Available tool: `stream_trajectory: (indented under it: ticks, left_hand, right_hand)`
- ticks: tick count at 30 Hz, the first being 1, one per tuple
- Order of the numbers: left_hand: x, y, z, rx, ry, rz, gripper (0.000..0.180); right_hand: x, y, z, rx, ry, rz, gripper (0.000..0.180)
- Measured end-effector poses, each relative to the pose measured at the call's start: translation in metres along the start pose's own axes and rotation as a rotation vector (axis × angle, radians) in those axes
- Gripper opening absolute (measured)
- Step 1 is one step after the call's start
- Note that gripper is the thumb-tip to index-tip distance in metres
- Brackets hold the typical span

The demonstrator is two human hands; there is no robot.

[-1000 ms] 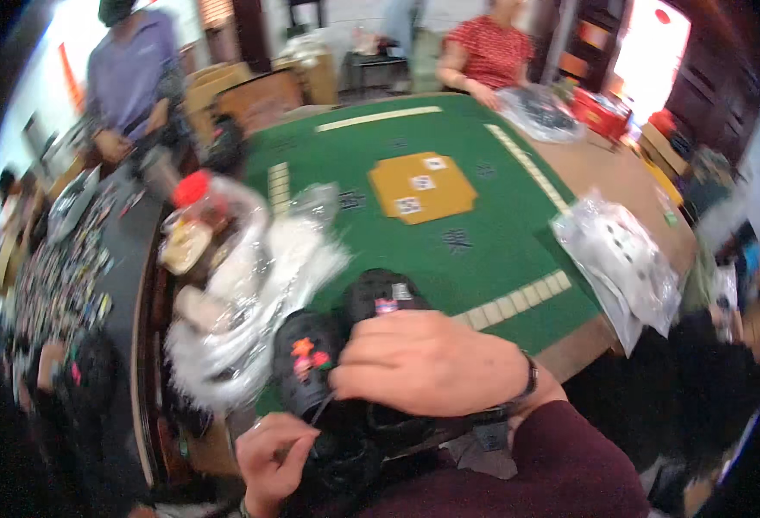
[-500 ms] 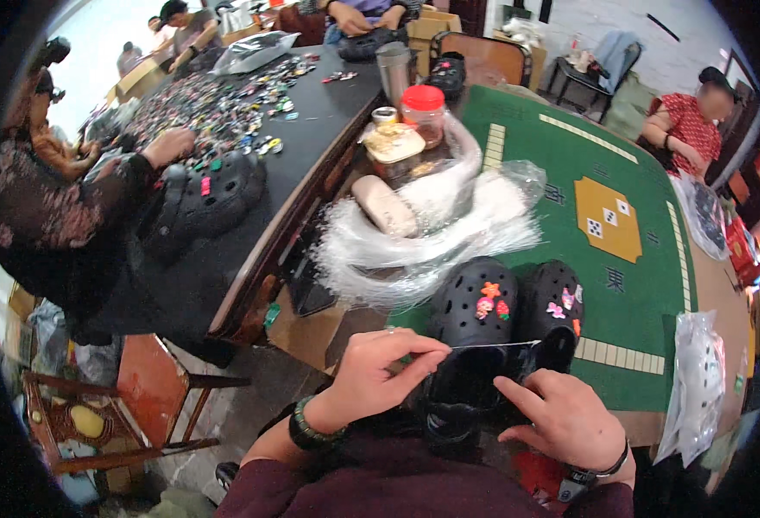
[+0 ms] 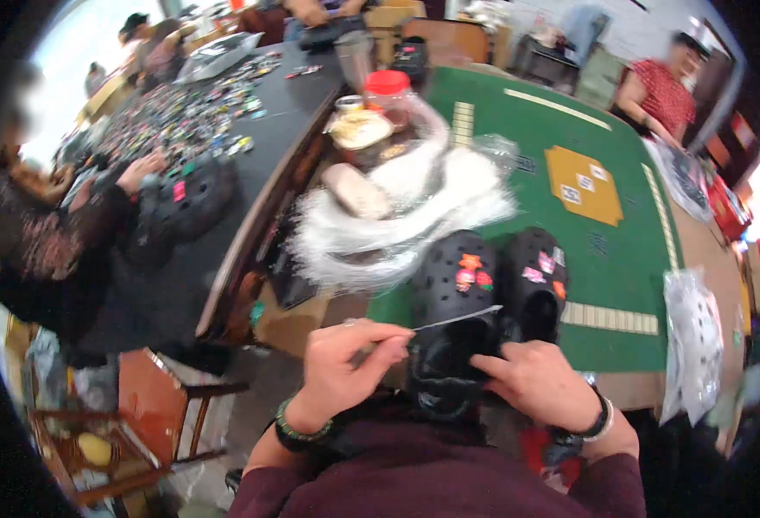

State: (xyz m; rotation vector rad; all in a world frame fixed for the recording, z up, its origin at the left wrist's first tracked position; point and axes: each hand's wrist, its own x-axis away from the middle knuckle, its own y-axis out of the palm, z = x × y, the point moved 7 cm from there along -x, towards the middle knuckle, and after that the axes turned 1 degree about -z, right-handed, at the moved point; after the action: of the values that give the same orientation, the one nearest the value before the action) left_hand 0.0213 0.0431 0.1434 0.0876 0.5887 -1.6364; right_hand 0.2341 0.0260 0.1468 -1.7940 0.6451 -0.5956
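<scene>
- Where the green surface [image 3: 518, 164] meets its near edge, pair of black clogs [image 3: 492, 289] side by side, toes pointing away, small coloured charms on the uppers.
- Left hand [image 3: 345, 363]: grip pressed together, pinching one end of a thin clear plastic strip [image 3: 453, 319] that runs across the heel of the left clog.
- Right hand [image 3: 539, 380]: fingers loosely spread, index finger laid on the heel strap of the clogs; nothing pinched.
- Just beyond the clogs: heap of white plastic ties [image 3: 397, 224], touching the toe of the left clog.
- Behind the heap: jar with red lid [image 3: 390, 91] and a bowl [image 3: 360, 129].
- Left of the green surface: dark surface [image 3: 250, 173] strewn with small charms, another person's hand [image 3: 138, 171] on it.
- Right edge: clear bag [image 3: 695, 345], well apart from both hands.
</scene>
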Motion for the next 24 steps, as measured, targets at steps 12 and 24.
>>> stream_trajectory:
  ticks: [12, 24]
  left_hand:
    - [0.0, 0.003, -0.006, 0.071, -0.084, 0.055, 0.011]
    - [0.002, -0.06, -0.082, -0.337, -0.214, 0.3, 0.023]
  right_hand:
    - [0.01, -0.011, 0.015, -0.161, -0.048, 0.093, 0.011]
    - [0.104, -0.137, 0.089, 0.128, 0.178, 0.191, 0.033]
